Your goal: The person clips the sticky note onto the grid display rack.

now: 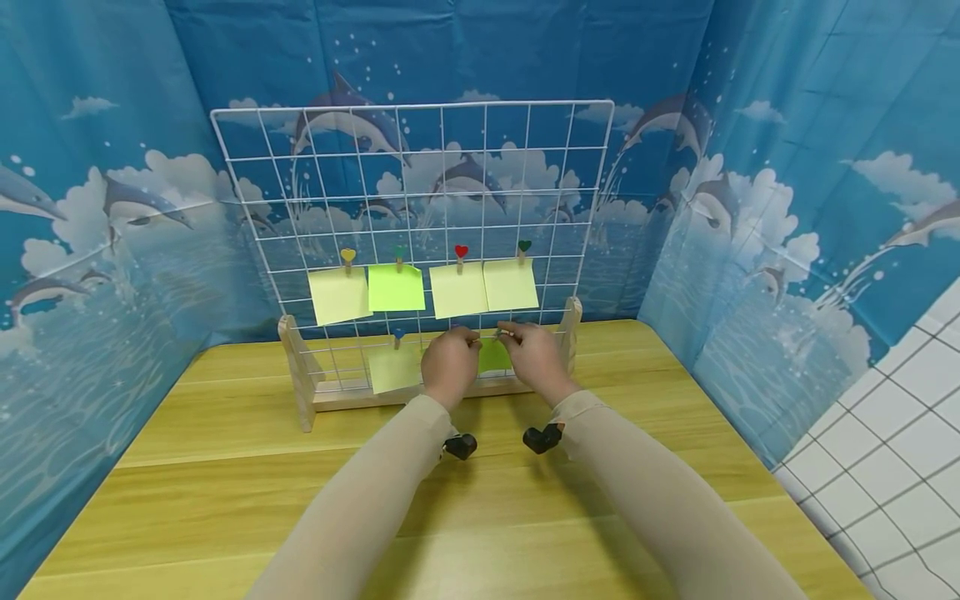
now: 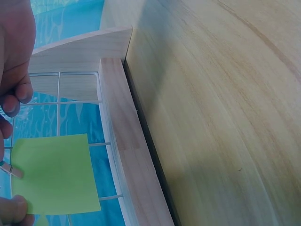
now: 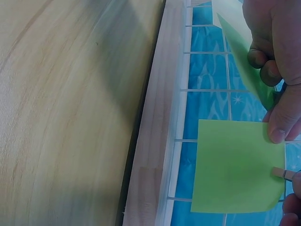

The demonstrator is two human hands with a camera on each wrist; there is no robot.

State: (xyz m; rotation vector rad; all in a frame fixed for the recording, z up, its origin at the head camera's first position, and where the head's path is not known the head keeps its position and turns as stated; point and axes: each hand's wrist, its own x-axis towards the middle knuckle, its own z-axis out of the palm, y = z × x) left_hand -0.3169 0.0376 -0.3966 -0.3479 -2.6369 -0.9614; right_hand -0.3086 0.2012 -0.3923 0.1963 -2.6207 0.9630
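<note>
In the head view, my left hand (image 1: 450,365) and right hand (image 1: 537,357) are close together at the lower part of the white wire grid (image 1: 442,200). Between them a green sticky note (image 1: 493,355) lies against the wires. The left thumb presses on the note's upper left corner, pinching it. My right fingers hold a small wooden clothespin (image 3: 279,173), whose tip overlaps the note's top edge. Another green note (image 3: 241,59) hangs at an angle beside the left hand and is partly hidden by it. A pale yellow note (image 1: 393,368) hangs further left under a blue heart clothespin (image 1: 398,335).
Higher on the grid hang several notes, among them a bright green one (image 1: 396,288), under heart-topped clothespins. Wooden feet (image 1: 298,371) and a base bar (image 2: 124,117) carry the grid on the wooden table (image 1: 480,533). A dolphin-print curtain (image 1: 97,250) surrounds the back and sides.
</note>
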